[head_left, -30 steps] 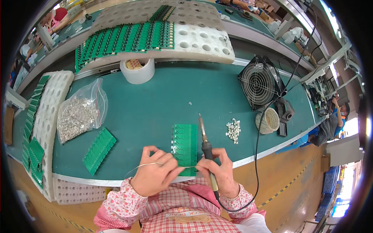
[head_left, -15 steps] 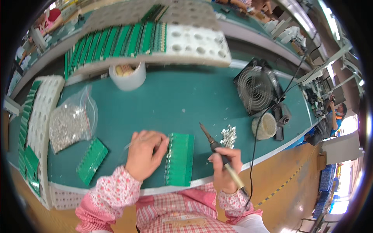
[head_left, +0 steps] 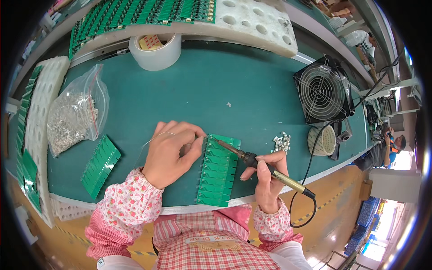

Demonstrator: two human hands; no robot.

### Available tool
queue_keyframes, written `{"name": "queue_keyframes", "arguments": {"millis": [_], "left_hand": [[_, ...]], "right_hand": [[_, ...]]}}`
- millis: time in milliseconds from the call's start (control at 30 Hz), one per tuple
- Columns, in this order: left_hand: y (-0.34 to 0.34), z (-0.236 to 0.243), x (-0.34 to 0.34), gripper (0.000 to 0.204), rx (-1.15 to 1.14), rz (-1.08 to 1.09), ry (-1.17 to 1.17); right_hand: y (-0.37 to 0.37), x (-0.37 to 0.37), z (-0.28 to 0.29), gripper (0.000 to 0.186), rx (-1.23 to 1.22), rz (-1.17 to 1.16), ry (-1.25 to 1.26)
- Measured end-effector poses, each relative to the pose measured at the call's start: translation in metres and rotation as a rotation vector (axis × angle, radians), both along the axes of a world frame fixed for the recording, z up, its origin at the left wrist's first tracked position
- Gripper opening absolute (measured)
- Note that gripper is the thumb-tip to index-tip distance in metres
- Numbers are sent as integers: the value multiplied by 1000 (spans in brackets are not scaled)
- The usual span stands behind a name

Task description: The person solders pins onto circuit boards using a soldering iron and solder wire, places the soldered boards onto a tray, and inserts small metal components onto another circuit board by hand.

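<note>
Left hand (head_left: 170,154) curled, right hand (head_left: 268,182) gripping iron (head_left: 249,158)

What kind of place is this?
Likely an electronics assembly workshop. The right hand holds a soldering iron with its tip at a green circuit board; rows of similar boards sit on a holed white foam block beyond the green bench.

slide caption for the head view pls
Right grip holds a soldering iron, tip at the far end of a green circuit board; left grip holds thin wire.
</note>
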State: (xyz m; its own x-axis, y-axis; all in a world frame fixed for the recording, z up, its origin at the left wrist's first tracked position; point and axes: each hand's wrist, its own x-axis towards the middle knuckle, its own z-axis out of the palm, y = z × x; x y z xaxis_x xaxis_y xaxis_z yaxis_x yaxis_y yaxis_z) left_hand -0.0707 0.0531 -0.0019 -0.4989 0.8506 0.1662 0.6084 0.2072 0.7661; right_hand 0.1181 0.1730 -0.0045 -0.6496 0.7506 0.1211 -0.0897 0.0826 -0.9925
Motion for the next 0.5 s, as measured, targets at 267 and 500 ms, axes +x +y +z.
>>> {"name": "queue_keyframes", "arguments": {"millis": [267,500], "left_hand": [[0,-3,0,20,54,-11,5],[1,-6,0,15,54,-12,46]], "right_hand": [[1,-4,0,13,28,57,-33],[1,-4,2,12,59,55,-58]]}}
